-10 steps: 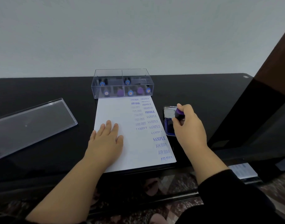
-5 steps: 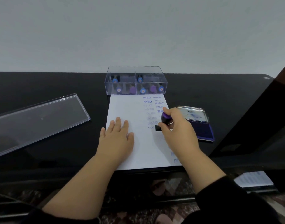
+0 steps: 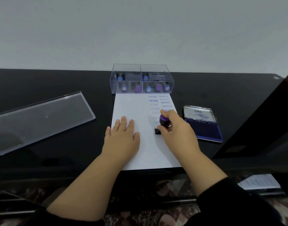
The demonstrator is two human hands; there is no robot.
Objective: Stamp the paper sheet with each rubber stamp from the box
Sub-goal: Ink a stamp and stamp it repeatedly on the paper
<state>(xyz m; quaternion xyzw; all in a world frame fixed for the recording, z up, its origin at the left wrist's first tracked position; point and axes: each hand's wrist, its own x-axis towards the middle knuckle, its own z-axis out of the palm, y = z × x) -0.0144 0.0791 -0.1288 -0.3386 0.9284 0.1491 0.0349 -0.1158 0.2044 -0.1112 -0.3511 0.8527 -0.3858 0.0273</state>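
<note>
The right hand (image 3: 176, 131) is gripping an upright stamp (image 3: 163, 122) on the paper (image 3: 131, 106), ink pad (image 3: 203, 129) at 3 o'clock, while the flat left hand (image 3: 122, 139) is pressing bare paper.

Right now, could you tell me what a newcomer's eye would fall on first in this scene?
Most striking is the right hand pressing a purple-topped stamp onto the white paper sheet, beside blue AIR MAIL and FRAGILE prints. The left hand lies flat on the sheet. Behind it stands a clear box of stamps, and to the right an open blue ink pad.
</note>
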